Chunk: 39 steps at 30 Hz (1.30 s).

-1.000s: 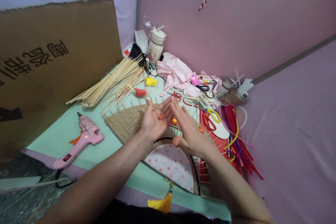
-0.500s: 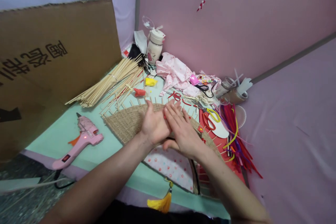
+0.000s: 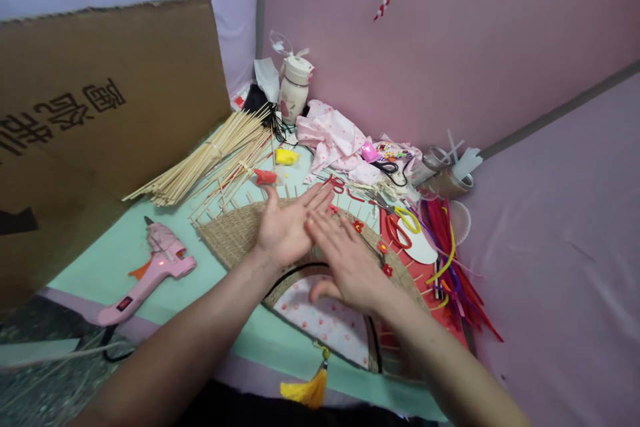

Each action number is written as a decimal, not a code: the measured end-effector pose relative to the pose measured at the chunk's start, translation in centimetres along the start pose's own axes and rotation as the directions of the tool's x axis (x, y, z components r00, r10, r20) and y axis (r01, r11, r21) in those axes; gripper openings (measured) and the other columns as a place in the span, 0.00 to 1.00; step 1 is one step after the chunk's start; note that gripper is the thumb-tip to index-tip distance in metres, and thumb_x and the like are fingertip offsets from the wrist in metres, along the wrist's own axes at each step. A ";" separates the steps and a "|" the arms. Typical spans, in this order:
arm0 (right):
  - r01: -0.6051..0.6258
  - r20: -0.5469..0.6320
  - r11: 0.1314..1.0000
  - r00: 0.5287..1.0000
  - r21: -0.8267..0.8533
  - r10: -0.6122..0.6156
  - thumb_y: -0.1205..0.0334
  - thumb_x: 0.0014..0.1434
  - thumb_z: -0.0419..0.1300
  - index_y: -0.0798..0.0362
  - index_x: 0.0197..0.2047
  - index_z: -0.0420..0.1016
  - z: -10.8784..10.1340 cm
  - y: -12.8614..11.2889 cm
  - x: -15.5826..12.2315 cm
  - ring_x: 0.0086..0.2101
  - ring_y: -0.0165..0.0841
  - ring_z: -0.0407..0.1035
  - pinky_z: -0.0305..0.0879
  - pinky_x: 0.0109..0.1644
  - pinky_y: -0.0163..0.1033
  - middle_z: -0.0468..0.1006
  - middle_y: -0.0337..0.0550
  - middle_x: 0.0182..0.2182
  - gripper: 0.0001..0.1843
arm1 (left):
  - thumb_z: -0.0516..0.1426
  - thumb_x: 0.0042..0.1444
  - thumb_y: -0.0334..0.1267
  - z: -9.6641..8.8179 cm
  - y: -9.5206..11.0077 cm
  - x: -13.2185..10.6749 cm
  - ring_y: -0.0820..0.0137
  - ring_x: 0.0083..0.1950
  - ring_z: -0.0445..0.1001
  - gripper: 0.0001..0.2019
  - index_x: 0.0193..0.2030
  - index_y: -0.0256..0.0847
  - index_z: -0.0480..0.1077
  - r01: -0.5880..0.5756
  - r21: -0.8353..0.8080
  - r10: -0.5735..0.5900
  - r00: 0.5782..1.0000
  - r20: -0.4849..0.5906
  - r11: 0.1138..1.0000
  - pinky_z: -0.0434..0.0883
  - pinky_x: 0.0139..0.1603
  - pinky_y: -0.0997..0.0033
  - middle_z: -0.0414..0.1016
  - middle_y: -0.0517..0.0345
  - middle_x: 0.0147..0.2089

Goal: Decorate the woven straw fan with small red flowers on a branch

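My left hand point(image 3: 283, 230) is palm up with its fingers stretched out, above a woven straw fan point(image 3: 230, 237). My right hand point(image 3: 350, 267) lies flat, palm down, its fingertips touching the left palm. Nothing shows between the two palms. The fan lies on the mint-green table point(image 3: 125, 240). It has stick tips around its rim, a floral fabric centre point(image 3: 325, 317) and a yellow tassel point(image 3: 305, 390). Small red flowers point(image 3: 358, 225) sit on the fan just beyond my right fingers.
A pink glue gun point(image 3: 155, 263) lies at the left, beside a bundle of bamboo sticks point(image 3: 200, 163) and a cardboard sheet point(image 3: 100, 93). Scissors point(image 3: 400, 223), coloured pipe cleaners point(image 3: 450, 260), tape rolls point(image 3: 447, 180), pink cloth point(image 3: 333, 137) and a bottle point(image 3: 294, 90) crowd the right and back.
A small red piece lay on my left palm a second ago. My right hand slid over the left palm and then back toward me; the piece is no longer visible.
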State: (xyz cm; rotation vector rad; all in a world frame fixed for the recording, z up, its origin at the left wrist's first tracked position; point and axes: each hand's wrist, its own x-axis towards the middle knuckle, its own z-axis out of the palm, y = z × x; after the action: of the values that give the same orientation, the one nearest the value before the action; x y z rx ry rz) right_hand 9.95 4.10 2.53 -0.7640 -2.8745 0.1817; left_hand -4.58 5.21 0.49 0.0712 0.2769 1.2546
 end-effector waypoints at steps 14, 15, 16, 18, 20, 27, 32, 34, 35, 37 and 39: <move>0.063 0.043 0.998 0.997 0.012 -0.063 0.23 0.52 0.43 0.62 0.71 0.46 -0.2 0.3 0.0 0.69 0.44 0.43 0.40 0.71 0.56 0.51 0.59 0.69 0.59 | 0.42 0.58 0.65 0.2 0.0 0.0 0.60 0.69 0.60 0.40 0.65 0.35 0.60 0.038 -0.027 -0.038 0.999 -0.016 0.999 0.63 0.63 0.60 0.65 0.40 0.66; 0.042 0.038 0.999 0.998 0.007 -0.042 0.23 0.52 0.43 0.61 0.71 0.46 -0.2 0.4 0.0 0.69 0.44 0.43 0.41 0.71 0.57 0.52 0.60 0.68 0.58 | 0.42 0.59 0.65 0.2 0.0 0.0 0.61 0.69 0.61 0.39 0.65 0.35 0.59 0.014 -0.030 -0.014 1.000 -0.012 0.999 0.64 0.63 0.60 0.65 0.40 0.66; 0.003 0.020 1.000 1.000 -0.001 -0.003 0.23 0.51 0.43 0.62 0.71 0.46 -0.2 0.4 0.1 0.68 0.46 0.44 0.41 0.70 0.58 0.52 0.61 0.68 0.59 | 0.42 0.59 0.65 0.3 0.0 0.0 0.60 0.68 0.61 0.39 0.66 0.36 0.59 0.007 -0.033 -0.008 1.000 -0.010 0.999 0.64 0.63 0.59 0.65 0.41 0.65; -0.047 -0.022 0.999 0.999 0.002 0.047 0.22 0.50 0.42 0.63 0.71 0.45 -0.2 0.4 0.4 0.68 0.48 0.44 0.41 0.70 0.60 0.51 0.63 0.68 0.61 | 0.42 0.58 0.66 0.4 -0.4 0.1 0.58 0.68 0.62 0.40 0.66 0.34 0.59 0.056 -0.033 -0.056 0.998 -0.011 0.998 0.63 0.64 0.57 0.66 0.40 0.64; 0.014 -0.009 0.999 1.000 0.040 -0.014 0.23 0.50 0.41 0.64 0.72 0.43 -0.4 0.3 0.6 0.69 0.46 0.42 0.39 0.71 0.57 0.49 0.62 0.69 0.62 | 0.42 0.58 0.66 0.5 -0.7 0.2 0.58 0.67 0.63 0.42 0.65 0.31 0.60 0.090 -0.032 -0.090 0.996 -0.006 0.995 0.62 0.65 0.59 0.67 0.38 0.64; -0.031 -0.099 0.980 0.994 0.196 0.051 0.27 0.56 0.32 0.56 0.73 0.29 -1.5 1.5 -0.6 0.69 0.43 0.38 0.38 0.71 0.57 0.42 0.56 0.71 0.54 | 0.37 0.62 0.63 0.8 -0.2 0.6 0.58 0.67 0.64 0.41 0.65 0.28 0.59 0.037 -0.076 -0.040 0.999 -0.033 0.996 0.64 0.63 0.63 0.67 0.36 0.64; -0.093 -0.065 0.994 0.993 0.053 0.096 0.29 0.58 0.33 0.54 0.73 0.34 -0.8 2.1 -1.4 0.69 0.42 0.40 0.35 0.71 0.58 0.48 0.53 0.70 0.50 | 0.36 0.62 0.64 0.7 -0.1 0.8 0.58 0.67 0.64 0.40 0.64 0.31 0.61 0.027 -0.089 -0.028 0.999 -0.015 0.996 0.68 0.60 0.63 0.67 0.37 0.63; -0.106 -0.046 0.994 0.993 -0.022 0.105 0.28 0.57 0.33 0.56 0.73 0.38 -0.2 1.8 -1.3 0.70 0.43 0.38 0.31 0.71 0.59 0.49 0.53 0.70 0.52 | 0.37 0.61 0.65 0.6 -0.4 0.8 0.58 0.66 0.64 0.40 0.64 0.33 0.62 0.030 -0.095 -0.033 0.999 -0.031 0.995 0.67 0.61 0.61 0.68 0.38 0.63; -0.110 -0.030 0.993 0.994 -0.053 0.109 0.27 0.56 0.32 0.57 0.73 0.39 0.0 1.7 -1.2 0.70 0.44 0.37 0.30 0.70 0.60 0.48 0.54 0.70 0.53 | 0.38 0.60 0.65 0.6 -0.6 0.8 0.57 0.66 0.65 0.40 0.64 0.33 0.62 0.026 -0.099 -0.031 0.999 -0.042 0.995 0.66 0.62 0.60 0.68 0.38 0.63; -0.119 -0.005 0.988 0.993 -0.094 0.119 0.25 0.54 0.31 0.60 0.72 0.41 0.4 1.3 -0.8 0.70 0.45 0.35 0.29 0.70 0.60 0.47 0.55 0.70 0.56 | 0.39 0.59 0.67 0.7 -1.0 0.8 0.56 0.66 0.65 0.41 0.64 0.34 0.62 0.026 -0.107 -0.033 0.998 -0.058 0.994 0.63 0.65 0.57 0.68 0.38 0.63; -0.125 0.003 0.986 0.992 -0.111 0.126 0.24 0.53 0.31 0.62 0.72 0.40 0.6 0.9 -0.5 0.70 0.45 0.34 0.28 0.71 0.59 0.44 0.56 0.70 0.58 | 0.40 0.58 0.67 0.6 -1.3 0.8 0.56 0.66 0.65 0.41 0.64 0.36 0.62 0.054 -0.102 -0.061 0.996 -0.066 0.993 0.60 0.66 0.54 0.67 0.39 0.64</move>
State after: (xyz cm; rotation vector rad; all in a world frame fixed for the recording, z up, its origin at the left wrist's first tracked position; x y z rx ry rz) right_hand 10.68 4.58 1.72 -0.9680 -2.8673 0.0416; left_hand -2.98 5.59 0.72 -0.0663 0.2737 1.2132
